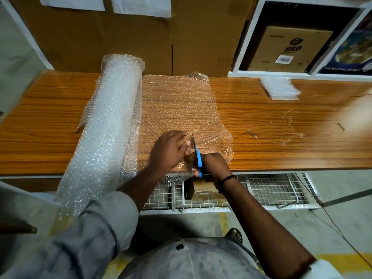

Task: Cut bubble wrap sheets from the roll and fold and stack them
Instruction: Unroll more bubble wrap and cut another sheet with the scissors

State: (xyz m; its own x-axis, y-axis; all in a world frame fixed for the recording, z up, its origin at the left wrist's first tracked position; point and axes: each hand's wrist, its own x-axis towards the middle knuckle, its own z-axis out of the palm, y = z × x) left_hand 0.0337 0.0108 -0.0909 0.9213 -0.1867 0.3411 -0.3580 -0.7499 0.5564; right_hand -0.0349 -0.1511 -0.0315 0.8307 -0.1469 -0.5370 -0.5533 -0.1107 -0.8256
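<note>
A person's left hand (169, 150) presses the unrolled bubble wrap sheet (177, 105) flat on a wooden table (281, 137), right of the roll (104, 125), while the right hand (213, 166) grips blue scissors (198, 160) cutting from its near edge; holding the sheet taut should keep the cut straight.

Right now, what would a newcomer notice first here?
The big bubble wrap roll lies across the wooden table at left, its sheet spread rightward. At the near edge the right hand cuts the sheet with blue-handled scissors while the left hand presses it down. A small folded stack sits far right.
</note>
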